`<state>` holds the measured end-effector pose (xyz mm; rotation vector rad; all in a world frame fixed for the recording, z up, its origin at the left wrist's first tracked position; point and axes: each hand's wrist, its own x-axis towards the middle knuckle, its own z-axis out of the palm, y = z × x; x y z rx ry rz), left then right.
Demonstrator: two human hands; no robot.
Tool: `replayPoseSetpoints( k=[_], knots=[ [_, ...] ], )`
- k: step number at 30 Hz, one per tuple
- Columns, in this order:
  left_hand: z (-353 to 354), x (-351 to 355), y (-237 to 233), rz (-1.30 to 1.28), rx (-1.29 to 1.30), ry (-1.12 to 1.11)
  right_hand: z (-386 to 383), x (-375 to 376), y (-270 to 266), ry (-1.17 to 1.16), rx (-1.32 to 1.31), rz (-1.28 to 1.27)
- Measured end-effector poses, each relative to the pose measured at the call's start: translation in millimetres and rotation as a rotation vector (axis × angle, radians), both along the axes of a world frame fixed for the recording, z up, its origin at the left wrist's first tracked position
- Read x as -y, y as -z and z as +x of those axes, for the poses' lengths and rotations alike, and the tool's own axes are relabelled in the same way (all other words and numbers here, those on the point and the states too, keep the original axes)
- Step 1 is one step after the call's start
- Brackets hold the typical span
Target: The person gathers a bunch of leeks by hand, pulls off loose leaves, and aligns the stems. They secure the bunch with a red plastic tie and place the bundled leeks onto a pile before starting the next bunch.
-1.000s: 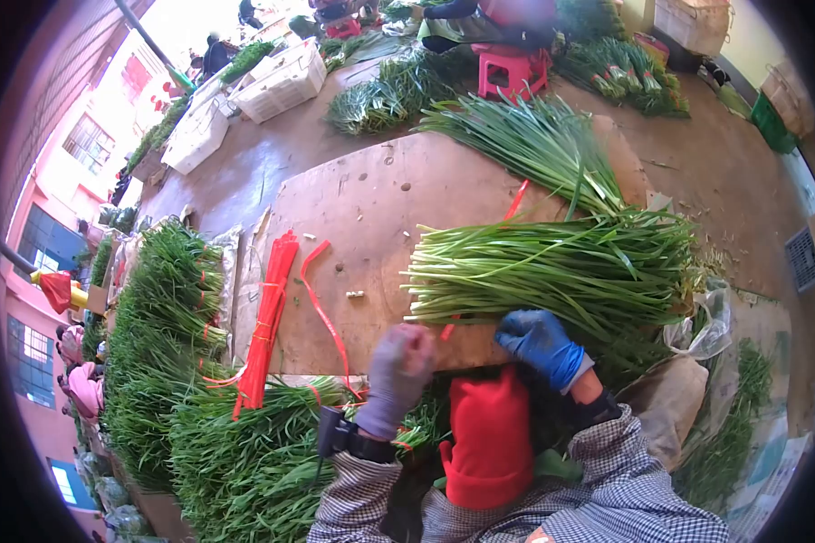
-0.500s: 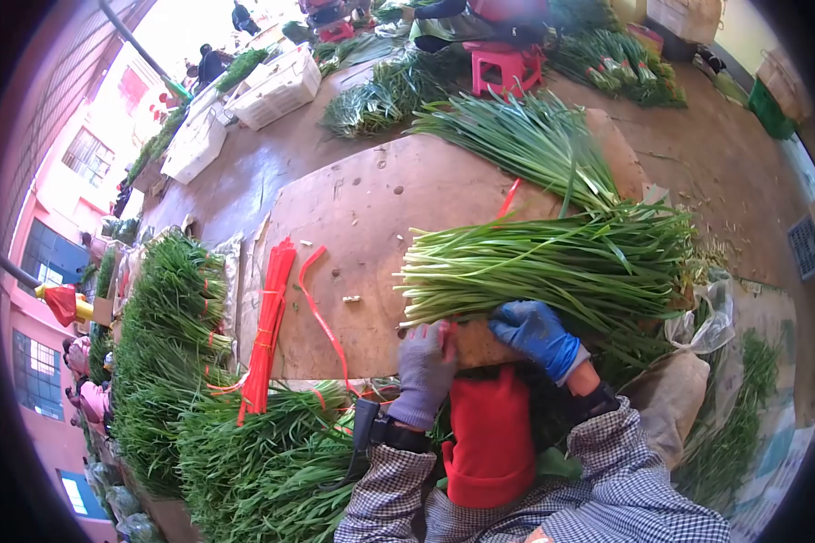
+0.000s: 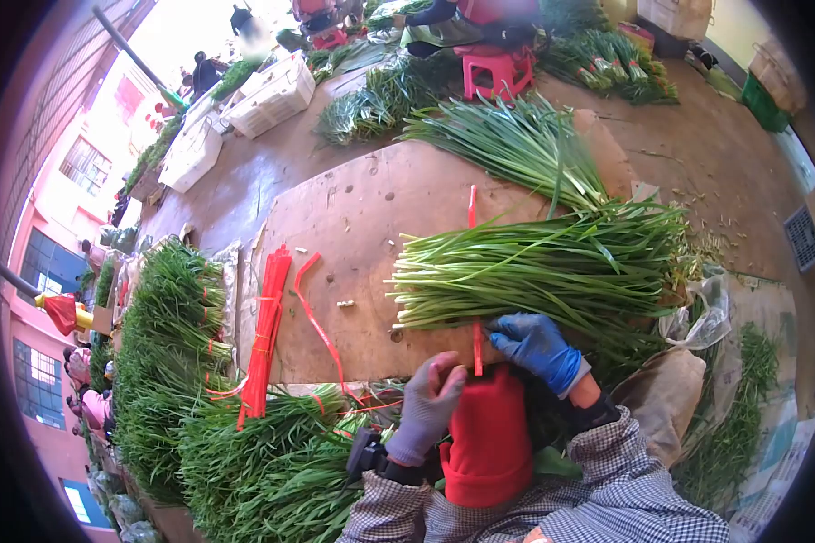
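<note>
A bunch of green chives [image 3: 525,276] lies across the board, pale stem ends to the left. A flat red tie strap [image 3: 477,348] runs beneath it, one end showing beyond the bunch and the other on the near side. My left hand [image 3: 426,403], in a grey-purple glove with bare fingertips, is just left of the strap's near end. Its thumb and fingers are apart, with nothing visible between them. My right hand [image 3: 536,351], in a blue glove, is at the bunch's near edge, right of the strap. Its fingers are curled together, and what they hold is hidden.
The wooden board [image 3: 335,208] carries a bundle of red straps [image 3: 265,335], a loose strap [image 3: 317,317] and stem scraps. More chives [image 3: 516,149] lie at its far edge. Tied bunches [image 3: 172,335] are stacked left. Beyond are a pink stool [image 3: 496,72], white crates [image 3: 270,95] and seated people.
My left hand has drawn back from the bunch's edge and its fingers have spread. The strap now lies straighter under the bunch, its near end exposed. My right hand has shifted slightly toward me.
</note>
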<state>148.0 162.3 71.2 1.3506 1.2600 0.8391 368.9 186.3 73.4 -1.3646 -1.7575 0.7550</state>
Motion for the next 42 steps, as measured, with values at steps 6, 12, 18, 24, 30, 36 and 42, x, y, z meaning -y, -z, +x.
replayPoseSetpoints(
  k=[6, 12, 18, 24, 30, 36, 42],
  knots=[
    [-45.7, -41.3, -0.6, 0.115, 0.334, -0.374, -1.8, 16.1, 3.5, 0.027, -0.083, -0.03],
    [-38.5, -102.0, 49.6, 0.274, 0.382, -0.317, -2.5, 22.0, 6.2, 0.063, -0.131, -0.055],
    [-34.1, -99.3, 20.7, 0.178, 0.316, -0.285, -0.8, 19.6, 8.8, 0.061, -0.166, -0.143],
    [-37.1, -156.6, -1.2, 0.232, 0.271, -0.148, -2.3, 20.0, 13.7, 0.088, -0.207, -0.161],
    [-16.1, -170.1, 7.1, 0.537, -0.476, 0.025, 2.8, 17.7, 18.5, 0.033, -0.124, -0.084],
    [31.2, -193.3, -56.8, 0.71, -0.781, 0.168, -5.4, 19.0, 24.2, 0.118, -0.163, -0.009],
    [57.0, -199.0, -55.6, 0.377, -0.99, 0.501, 3.7, 16.7, 21.4, 0.077, -0.245, -0.158]
  ],
)
